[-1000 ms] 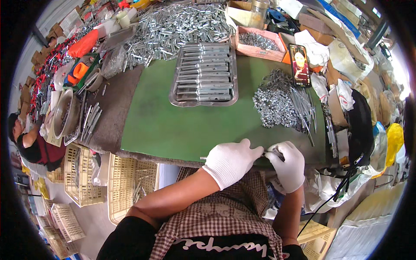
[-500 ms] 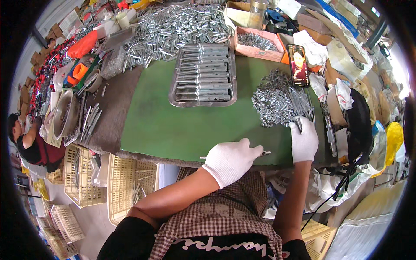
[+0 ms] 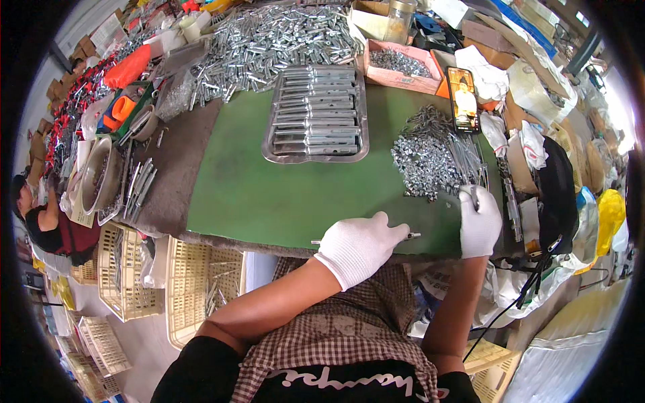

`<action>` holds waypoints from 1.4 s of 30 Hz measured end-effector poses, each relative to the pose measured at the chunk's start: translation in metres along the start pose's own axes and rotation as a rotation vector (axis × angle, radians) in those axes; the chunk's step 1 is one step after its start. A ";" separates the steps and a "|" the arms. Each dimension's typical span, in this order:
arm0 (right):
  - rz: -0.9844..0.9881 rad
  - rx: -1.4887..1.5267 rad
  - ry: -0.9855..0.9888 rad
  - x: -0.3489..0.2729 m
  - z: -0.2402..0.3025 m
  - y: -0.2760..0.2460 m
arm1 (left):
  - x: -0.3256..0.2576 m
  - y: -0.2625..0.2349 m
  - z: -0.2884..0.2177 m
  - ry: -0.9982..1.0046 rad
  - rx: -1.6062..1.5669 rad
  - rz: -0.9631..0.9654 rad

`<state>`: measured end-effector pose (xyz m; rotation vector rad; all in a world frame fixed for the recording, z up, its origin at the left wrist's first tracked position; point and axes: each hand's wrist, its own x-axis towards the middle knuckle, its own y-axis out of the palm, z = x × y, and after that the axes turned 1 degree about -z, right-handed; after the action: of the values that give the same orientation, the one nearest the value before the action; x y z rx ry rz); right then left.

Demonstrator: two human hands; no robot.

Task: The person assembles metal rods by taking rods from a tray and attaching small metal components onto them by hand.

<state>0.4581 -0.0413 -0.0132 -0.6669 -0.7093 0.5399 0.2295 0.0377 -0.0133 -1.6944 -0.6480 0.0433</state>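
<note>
My left hand [image 3: 357, 250], in a white knit glove, is closed around a slim metal rod [image 3: 414, 235] near the front edge of the green work mat [image 3: 269, 208]. Both ends of the rod stick out; the glove hides the rest. My right hand [image 3: 480, 225], also gloved, is at the near right edge of a pile of small shiny metal nuts [image 3: 423, 164]. Its fingers are curled together, and what they hold cannot be made out. Thin metal pins [image 3: 467, 158] lie beside the nuts. Beyond my hands, a metal tray [image 3: 267, 149] holds several metal tubes [image 3: 322, 123] in a row.
A large heap of metal tubes [image 3: 282, 43] covers the far side. A pink box [image 3: 403, 79] of small parts and a phone [image 3: 463, 101] stand at the far right. Yellow crates [image 3: 185, 295] sit below the table's left. Another person [image 3: 54, 221] is at the far left.
My right hand has shifted a little to the right and nearer to me, off the pile's edge. A few nuts have moved there. The left hand has hardly moved. The phone's picture has changed.
</note>
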 end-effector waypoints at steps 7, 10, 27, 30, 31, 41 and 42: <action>0.093 0.040 0.109 -0.006 -0.014 -0.002 | 0.001 -0.002 0.000 -0.023 -0.016 0.059; 0.119 0.070 0.041 -0.004 -0.009 0.003 | 0.001 -0.002 -0.001 -0.028 -0.020 0.057; 0.134 -0.104 -0.228 -0.003 0.010 0.017 | 0.003 -0.005 -0.002 -0.036 -0.004 0.112; 0.198 0.008 -0.068 -0.010 0.013 0.004 | 0.001 -0.004 -0.001 -0.021 -0.009 0.085; 0.203 0.010 -0.070 -0.013 0.013 0.001 | 0.000 -0.003 0.000 -0.013 -0.009 0.057; 0.370 0.178 -0.158 -0.042 0.035 -0.017 | 0.004 0.001 -0.004 -0.053 -0.008 0.074; 0.369 0.203 -0.186 -0.045 0.038 -0.018 | 0.004 0.001 -0.004 -0.053 -0.009 0.074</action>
<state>0.4049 -0.0687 0.0030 -0.5632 -0.6962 1.0108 0.2346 0.0353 -0.0121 -1.7307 -0.6262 0.1381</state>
